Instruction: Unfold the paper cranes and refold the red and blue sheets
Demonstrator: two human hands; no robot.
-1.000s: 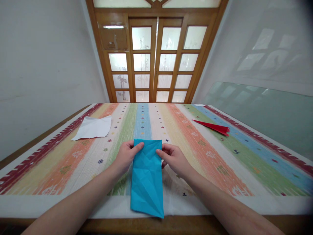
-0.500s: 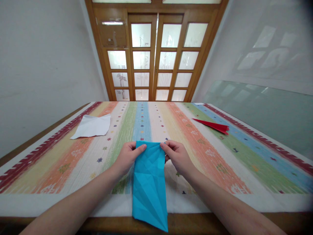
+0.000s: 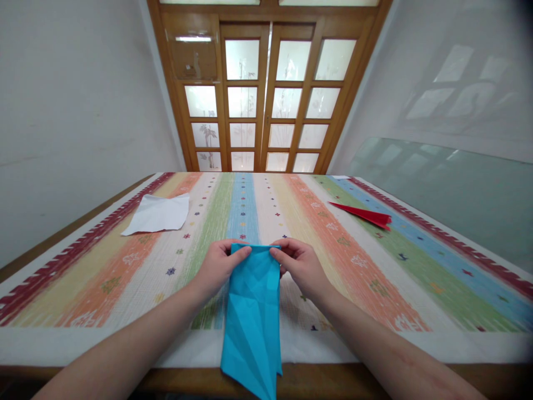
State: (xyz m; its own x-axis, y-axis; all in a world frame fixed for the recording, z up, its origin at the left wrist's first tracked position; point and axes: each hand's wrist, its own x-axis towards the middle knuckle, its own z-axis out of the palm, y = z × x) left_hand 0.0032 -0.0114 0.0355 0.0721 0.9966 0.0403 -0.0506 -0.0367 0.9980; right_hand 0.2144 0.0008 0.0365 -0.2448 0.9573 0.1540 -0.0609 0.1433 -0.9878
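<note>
A creased, folded sheet of blue paper (image 3: pixel 253 311) hangs between my hands, its pointed lower end reaching past the table's front edge. My left hand (image 3: pixel 227 264) pinches its upper left corner, thumb on the near face and fingers behind. At the upper right corner, my right hand (image 3: pixel 297 261) grips the paper the same way, thumb in front. The fingers behind the sheet are partly hidden. Fold lines fan out across the paper's lower half.
A striped cloth (image 3: pixel 166 300) covers the table. White paper (image 3: pixel 158 213) lies at the left, and a narrow folded red paper (image 3: pixel 362 214) at the right. Beyond the table stand wooden doors with glass panes (image 3: pixel 287 103). A greenish glass panel (image 3: pixel 441 189) leans along the right wall.
The blue paper's top edge has tilted and dipped slightly, and its lower end has swung a little to the left. Both hands keep their hold, with the right thumb shifted slightly inward.
</note>
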